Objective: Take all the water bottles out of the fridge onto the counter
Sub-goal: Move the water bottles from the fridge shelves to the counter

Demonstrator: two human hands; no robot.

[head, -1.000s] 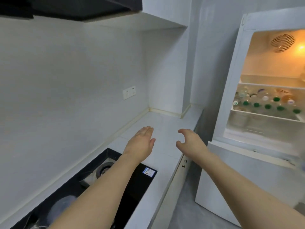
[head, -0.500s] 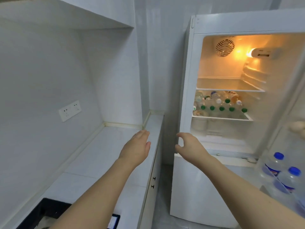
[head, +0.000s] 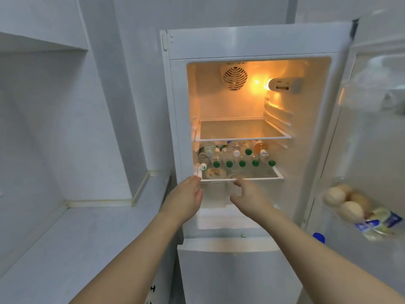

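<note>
Both your hands empty: left hand (head: 186, 200) flat, fingers straight, fingertips at shelf (head: 276, 175) front corner; right hand (head: 248, 195) loosely cupped just below shelf edge. Beyond, water bottles (head: 235, 157) lie on that shelf inside open fridge (head: 258, 43). Counter (head: 87, 233) to your left.

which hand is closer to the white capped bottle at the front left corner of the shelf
Left. The left hand reaches just below the white-capped bottle; the right hand is further right, under the shelf's middle.
</note>
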